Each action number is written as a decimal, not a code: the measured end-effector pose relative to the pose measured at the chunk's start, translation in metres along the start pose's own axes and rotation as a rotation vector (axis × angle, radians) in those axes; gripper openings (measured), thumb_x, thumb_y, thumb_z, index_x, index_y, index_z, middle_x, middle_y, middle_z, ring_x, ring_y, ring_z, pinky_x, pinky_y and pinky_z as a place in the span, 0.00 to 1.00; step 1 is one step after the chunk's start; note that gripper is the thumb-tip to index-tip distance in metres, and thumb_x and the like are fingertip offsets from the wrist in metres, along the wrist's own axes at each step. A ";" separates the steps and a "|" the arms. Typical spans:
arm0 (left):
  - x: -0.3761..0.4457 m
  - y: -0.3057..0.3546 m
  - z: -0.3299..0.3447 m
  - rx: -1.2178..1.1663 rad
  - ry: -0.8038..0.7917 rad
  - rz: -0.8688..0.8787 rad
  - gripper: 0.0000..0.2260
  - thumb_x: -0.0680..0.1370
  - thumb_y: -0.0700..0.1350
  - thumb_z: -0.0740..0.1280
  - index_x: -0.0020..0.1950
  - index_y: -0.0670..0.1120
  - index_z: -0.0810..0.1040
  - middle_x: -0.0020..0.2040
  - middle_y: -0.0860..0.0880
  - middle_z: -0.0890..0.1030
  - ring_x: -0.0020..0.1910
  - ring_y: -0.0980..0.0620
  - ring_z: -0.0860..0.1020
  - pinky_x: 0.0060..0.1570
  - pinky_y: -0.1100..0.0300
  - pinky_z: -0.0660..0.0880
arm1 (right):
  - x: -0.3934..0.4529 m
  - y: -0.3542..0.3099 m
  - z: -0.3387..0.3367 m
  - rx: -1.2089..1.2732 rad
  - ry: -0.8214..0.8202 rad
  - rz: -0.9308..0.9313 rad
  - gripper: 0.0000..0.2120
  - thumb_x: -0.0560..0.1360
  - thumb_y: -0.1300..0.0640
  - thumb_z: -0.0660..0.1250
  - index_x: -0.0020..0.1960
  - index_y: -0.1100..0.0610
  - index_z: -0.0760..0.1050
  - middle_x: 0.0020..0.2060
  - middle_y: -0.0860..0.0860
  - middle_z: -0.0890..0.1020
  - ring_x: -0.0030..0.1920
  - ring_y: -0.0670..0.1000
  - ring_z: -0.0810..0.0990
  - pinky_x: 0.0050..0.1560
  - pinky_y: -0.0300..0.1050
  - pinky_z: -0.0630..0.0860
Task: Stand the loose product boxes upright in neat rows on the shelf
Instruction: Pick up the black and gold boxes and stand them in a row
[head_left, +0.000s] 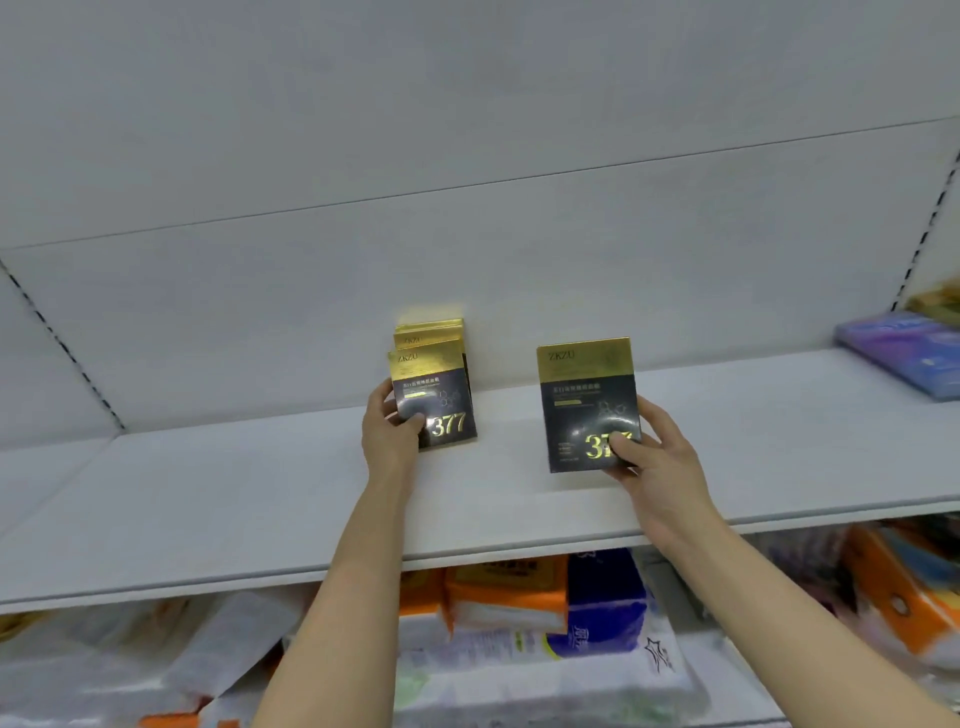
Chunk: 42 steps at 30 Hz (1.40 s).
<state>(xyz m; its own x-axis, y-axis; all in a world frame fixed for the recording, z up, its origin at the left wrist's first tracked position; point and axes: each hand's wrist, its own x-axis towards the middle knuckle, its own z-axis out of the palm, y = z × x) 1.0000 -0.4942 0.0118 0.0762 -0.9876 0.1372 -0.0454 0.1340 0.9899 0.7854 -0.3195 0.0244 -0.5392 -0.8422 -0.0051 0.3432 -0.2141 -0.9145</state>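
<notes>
While my left grip (393, 426) steadies the row (432, 384) upright on the shelf (260, 493), my right grip (641, 447) holds one box (589, 402), unplaced.

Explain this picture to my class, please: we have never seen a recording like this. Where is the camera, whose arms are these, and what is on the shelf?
There is no machine here. A person wears a wide-angle camera on the head, so you look forward and down along their two bare arms.

They face a white shelf. The left hand grips the front box of a short row of black and gold boxes that stand upright, one behind another. The right hand holds a single matching box upright, thumb on its front, further right; whether it touches the shelf I cannot tell.

A purple pack lies at the shelf's far right. Below, a lower shelf holds blurred orange and blue packs.
</notes>
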 end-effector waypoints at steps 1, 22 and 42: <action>0.003 -0.001 0.001 0.020 0.000 0.010 0.27 0.76 0.30 0.66 0.71 0.49 0.70 0.61 0.47 0.79 0.54 0.51 0.78 0.41 0.67 0.74 | 0.003 0.002 0.002 -0.011 0.006 0.005 0.22 0.77 0.71 0.62 0.62 0.49 0.74 0.50 0.57 0.82 0.53 0.56 0.81 0.56 0.51 0.78; 0.005 0.013 0.008 0.258 0.099 0.134 0.19 0.83 0.42 0.61 0.74 0.50 0.69 0.70 0.47 0.71 0.66 0.51 0.72 0.62 0.56 0.72 | 0.034 0.030 0.078 -0.315 -0.099 0.078 0.17 0.79 0.64 0.64 0.62 0.47 0.69 0.50 0.49 0.82 0.52 0.49 0.80 0.48 0.41 0.77; -0.001 -0.005 -0.015 0.497 -0.175 0.173 0.32 0.78 0.35 0.64 0.78 0.54 0.58 0.63 0.50 0.79 0.59 0.47 0.78 0.53 0.58 0.74 | 0.057 0.080 0.149 -0.870 -0.137 -0.211 0.16 0.79 0.64 0.59 0.65 0.56 0.71 0.53 0.53 0.81 0.50 0.53 0.78 0.43 0.41 0.68</action>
<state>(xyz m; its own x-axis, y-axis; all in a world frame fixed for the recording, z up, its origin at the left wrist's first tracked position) 1.0152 -0.4923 0.0067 -0.1384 -0.9592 0.2466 -0.5100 0.2825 0.8125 0.8966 -0.4587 0.0108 -0.4096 -0.8914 0.1943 -0.4846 0.0322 -0.8741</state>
